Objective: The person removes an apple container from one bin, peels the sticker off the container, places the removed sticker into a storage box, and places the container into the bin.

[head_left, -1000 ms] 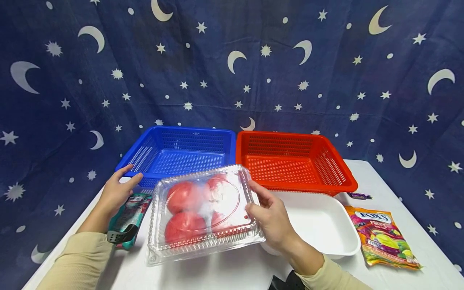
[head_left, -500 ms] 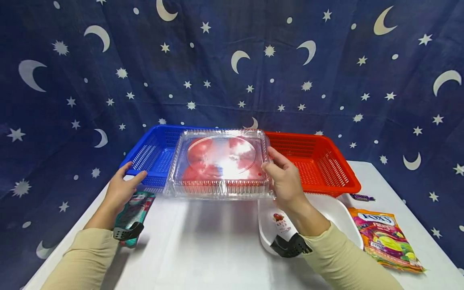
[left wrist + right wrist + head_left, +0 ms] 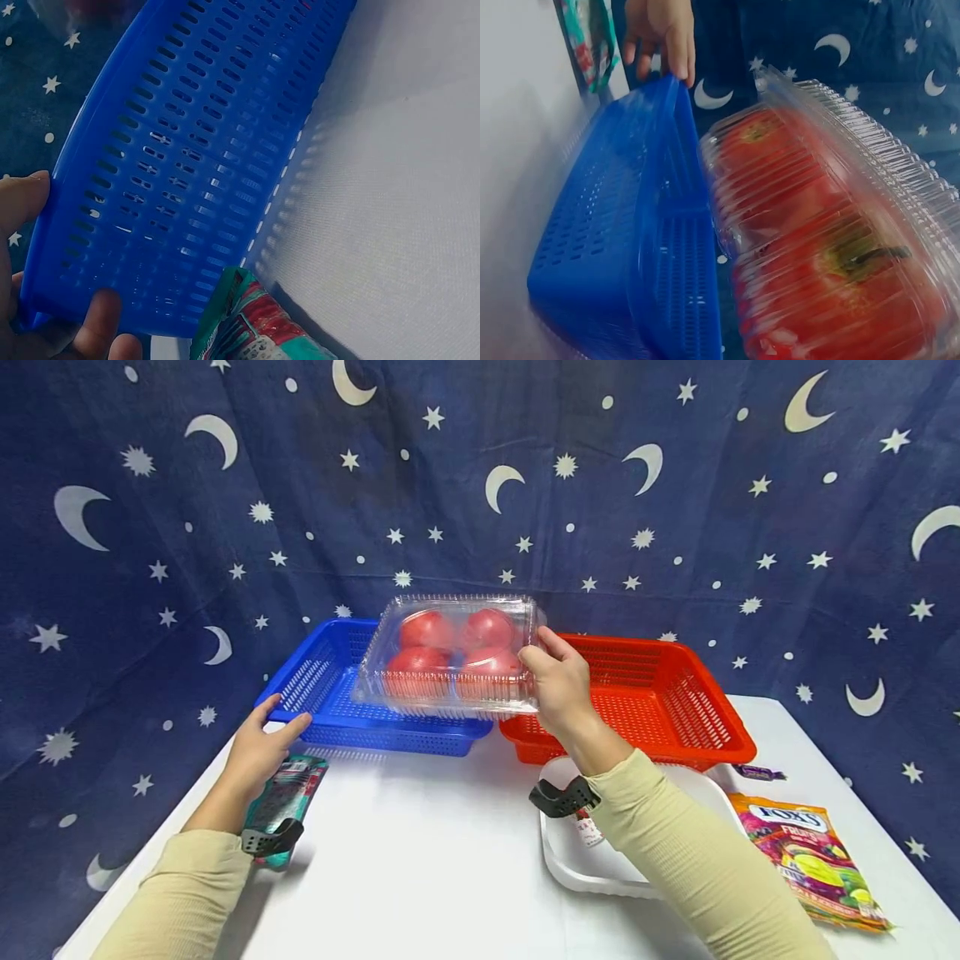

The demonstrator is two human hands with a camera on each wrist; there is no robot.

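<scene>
My right hand (image 3: 564, 685) grips the right end of a clear plastic clamshell box (image 3: 453, 652), thumb on top. Several red tomatoes (image 3: 817, 270) are inside it, stems visible in the right wrist view. The box is tilted and held above the blue basket (image 3: 405, 739), apart from it in the right wrist view. At that basket's near-left corner, my left hand (image 3: 258, 747) holds the rim between thumb and fingers, as the left wrist view shows. The fingers behind the box are hidden.
A red basket (image 3: 690, 714) stands right of the blue one. In front are a white tub (image 3: 600, 870) and a Fox's candy bag (image 3: 810, 864). A small purple wrapped candy (image 3: 759, 772) lies near the red basket. The teal packet (image 3: 288, 797) lies below my left hand.
My right hand has carried the tomato box up and away from me, from over the near table to over the blue basket. The left hand has stayed on the basket's corner.
</scene>
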